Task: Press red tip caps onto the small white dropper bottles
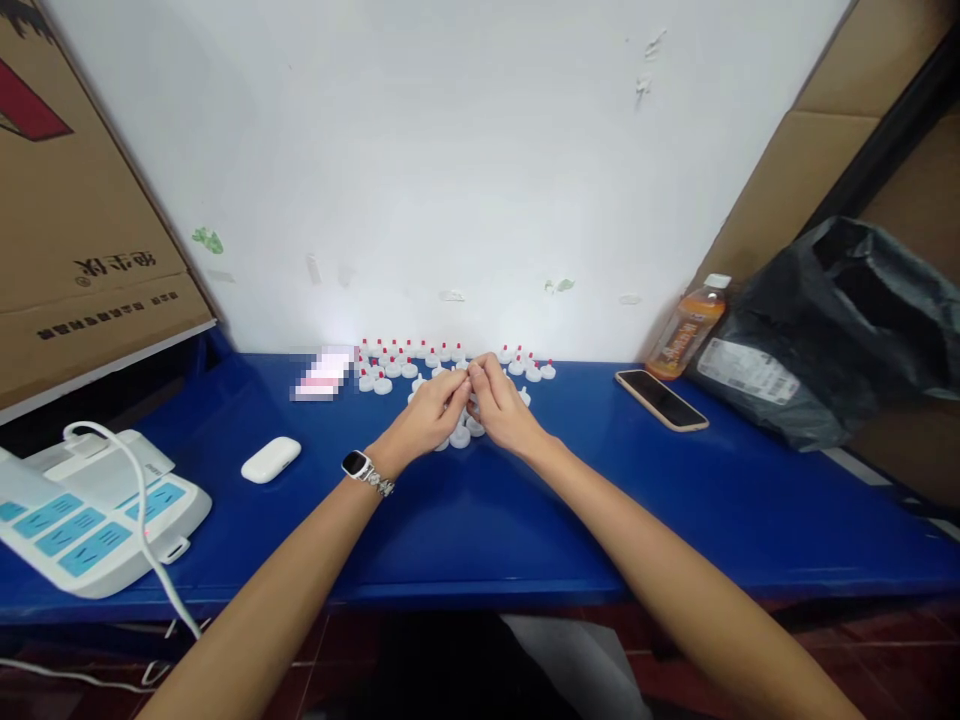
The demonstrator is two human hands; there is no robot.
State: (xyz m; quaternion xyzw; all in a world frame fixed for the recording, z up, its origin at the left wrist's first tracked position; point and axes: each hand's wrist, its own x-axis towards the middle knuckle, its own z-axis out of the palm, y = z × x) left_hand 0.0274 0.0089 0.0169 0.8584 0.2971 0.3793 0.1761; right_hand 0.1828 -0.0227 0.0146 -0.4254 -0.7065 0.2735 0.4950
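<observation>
My left hand (435, 408) and my right hand (501, 402) meet over the middle of the blue table, fingertips pinched together. Whatever sits between the fingers is too small and covered to make out. Under and around the hands lie several white nozzle caps (460, 437) without red tips, partly hidden by my fingers. Behind them, towards the wall, stand several white nozzle caps with red tips (383, 384), most on the left. A smaller group of red-tipped caps (533, 373) stands to the right.
On the left are a white power strip (105, 530) with a cable, a white earbud case (271, 460) and a large cardboard box (97, 220). To the right lie a phone (661, 400), a drink bottle (686, 330) and a black plastic bag (817, 330). A white wall (480, 180) rises behind the table (600, 520).
</observation>
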